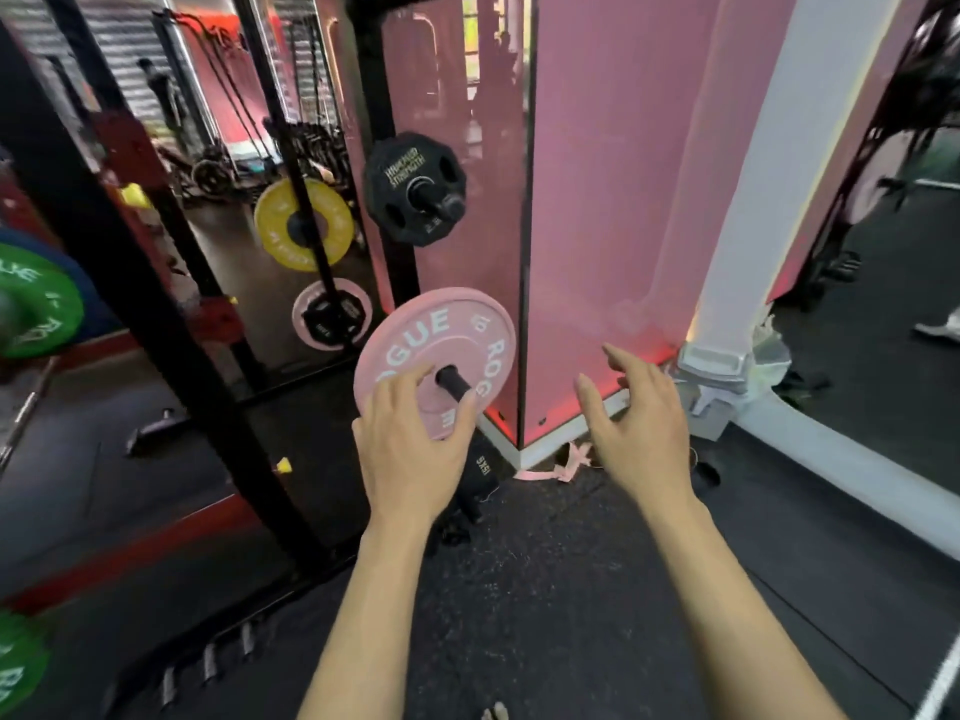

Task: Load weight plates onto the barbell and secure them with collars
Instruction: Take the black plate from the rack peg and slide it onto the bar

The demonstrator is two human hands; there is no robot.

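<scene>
A pink weight plate (441, 330) hangs on a black storage peg (453, 383) of the rack upright. My left hand (410, 439) grips the plate's lower edge, thumb on its face near the peg and fingers curled round the rim. Just right of the plate, my right hand (639, 428) hovers with fingers spread and holds nothing. Above, a black plate (395, 179) sits on another peg. A green plate (36, 298) on a barbell sleeve shows at the left edge, with the bar (21, 413) below it.
A mirror behind the rack reflects a yellow plate (304, 226) and a small pink plate (332, 314). The black rack post (156, 324) runs diagonally at left. A pink pillar (597, 200) stands close behind my right hand. Black straps (480, 475) lie on the rubber floor.
</scene>
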